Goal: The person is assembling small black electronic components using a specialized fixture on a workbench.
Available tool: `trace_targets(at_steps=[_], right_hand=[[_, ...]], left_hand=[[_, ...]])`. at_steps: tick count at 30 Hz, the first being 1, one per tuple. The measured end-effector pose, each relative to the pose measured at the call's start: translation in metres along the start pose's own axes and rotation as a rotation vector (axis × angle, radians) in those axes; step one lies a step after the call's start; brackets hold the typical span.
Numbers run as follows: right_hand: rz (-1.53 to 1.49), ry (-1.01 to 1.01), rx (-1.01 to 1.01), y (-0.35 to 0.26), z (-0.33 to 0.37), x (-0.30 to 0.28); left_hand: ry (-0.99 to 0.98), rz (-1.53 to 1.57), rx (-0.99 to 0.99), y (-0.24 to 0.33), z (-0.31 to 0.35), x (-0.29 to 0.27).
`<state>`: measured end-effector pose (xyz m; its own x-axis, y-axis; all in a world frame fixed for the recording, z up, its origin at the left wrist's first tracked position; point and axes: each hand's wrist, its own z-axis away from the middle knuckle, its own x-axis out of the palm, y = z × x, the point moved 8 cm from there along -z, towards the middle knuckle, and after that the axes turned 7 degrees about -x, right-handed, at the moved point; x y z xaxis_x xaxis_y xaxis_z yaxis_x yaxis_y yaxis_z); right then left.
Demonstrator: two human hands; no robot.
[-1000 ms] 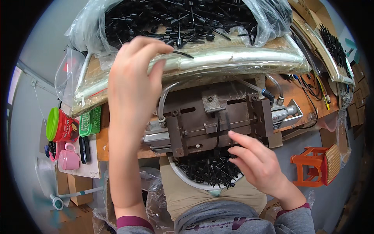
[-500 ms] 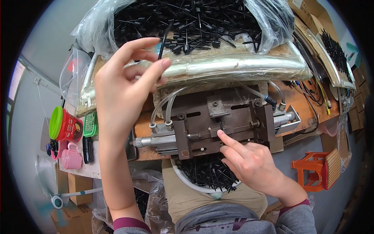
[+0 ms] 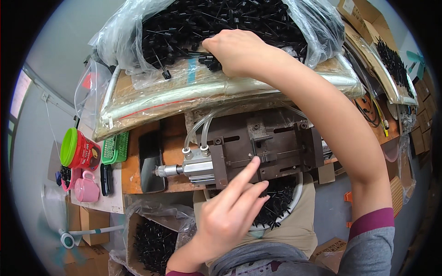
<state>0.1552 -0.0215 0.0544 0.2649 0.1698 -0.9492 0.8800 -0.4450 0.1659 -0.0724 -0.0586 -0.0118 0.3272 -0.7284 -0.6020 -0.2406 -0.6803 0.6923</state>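
My left hand [image 3: 230, 209] reaches up from below, its index finger stretched out and the other fingers loosely bent. That fingertip touches the small block at the middle of a dark metal clamping fixture [image 3: 239, 124], beside a thin black rod-shaped part [image 3: 254, 147] standing there. My right hand [image 3: 237, 51] lies over the near edge of a big heap of black plastic stemmed parts [image 3: 184, 27]. Its fingers are curled down and closed; the fingertips and anything between them are hidden. The right forearm crosses over the fixture's right side.
Clear tubes [image 3: 199, 131] run to an air cylinder [image 3: 200, 170] left of the fixture. Below it, a white-rimmed basin [image 3: 299, 195] of black parts sits at my lap. Left stand a phone [image 3: 152, 161], green basket [image 3: 115, 147], red tub [image 3: 85, 149] and pink cup [image 3: 86, 188].
My left hand has come down from the heap's edge to the fixture, without the black part it held. My right hand has left the fixture and moved up into the heap.
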Motion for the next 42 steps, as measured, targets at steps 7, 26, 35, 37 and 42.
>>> trace_targets(at_steps=[7,26,35,37,42], right_hand=[[-0.034,-0.198,0.031,0.012,-0.004,0.010],[-1.010,0.424,0.192,0.076,0.081,-0.041],[-1.894,0.495,0.277,0.023,0.159,-0.021],[-1.995,0.344,0.345,-0.008,0.173,-0.005],[-2.105,0.308,0.484,-0.029,0.205,0.015]], left_hand=[[0.029,-0.131,0.051,-0.010,0.013,0.035],[-0.064,-0.354,0.098,-0.011,0.000,0.056],[0.210,0.280,-0.073,-0.015,-0.020,-0.006],[0.259,0.320,-0.094,-0.015,-0.025,-0.017],[0.087,0.309,0.037,0.003,-0.014,-0.007]])
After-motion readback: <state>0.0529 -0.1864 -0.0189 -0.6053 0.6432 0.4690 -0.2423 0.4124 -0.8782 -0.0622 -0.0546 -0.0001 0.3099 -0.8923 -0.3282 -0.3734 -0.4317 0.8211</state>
